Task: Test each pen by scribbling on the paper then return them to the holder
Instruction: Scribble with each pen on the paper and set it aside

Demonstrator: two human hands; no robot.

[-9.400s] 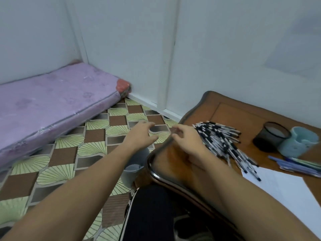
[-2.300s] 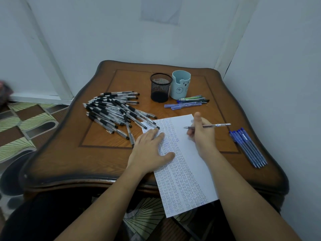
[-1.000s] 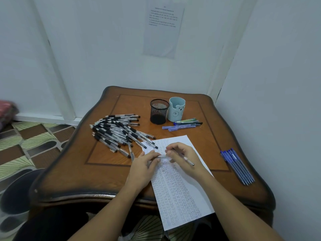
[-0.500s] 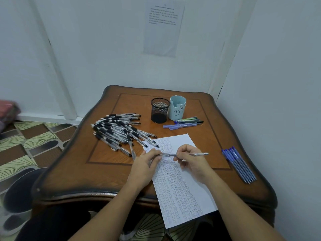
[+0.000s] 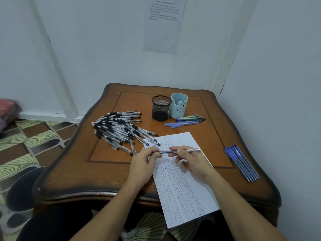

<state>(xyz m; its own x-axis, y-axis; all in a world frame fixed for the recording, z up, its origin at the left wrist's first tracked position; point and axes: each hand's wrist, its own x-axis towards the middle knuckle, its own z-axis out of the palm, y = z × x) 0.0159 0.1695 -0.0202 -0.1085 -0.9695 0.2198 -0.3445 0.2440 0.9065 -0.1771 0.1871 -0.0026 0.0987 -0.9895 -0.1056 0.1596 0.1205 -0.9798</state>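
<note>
Table point(image 5: 107, 171) bears pen pile point(image 5: 119, 129), mesh holder point(image 5: 161, 108), paper point(image 5: 184, 193); hands point(image 5: 140, 165) point(image 5: 195, 164) pinch 1 pen point(image 5: 173, 151).

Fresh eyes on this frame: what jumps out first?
The heap of black-grip pens sprawls across the left half of the table, its near end reaching onto the paper's far corner. In the middle, the left hand and right hand pinch one pen level above the paper, which is dense with blue scribbles. Behind stand a black mesh holder and a pale blue cup, side by side.
</note>
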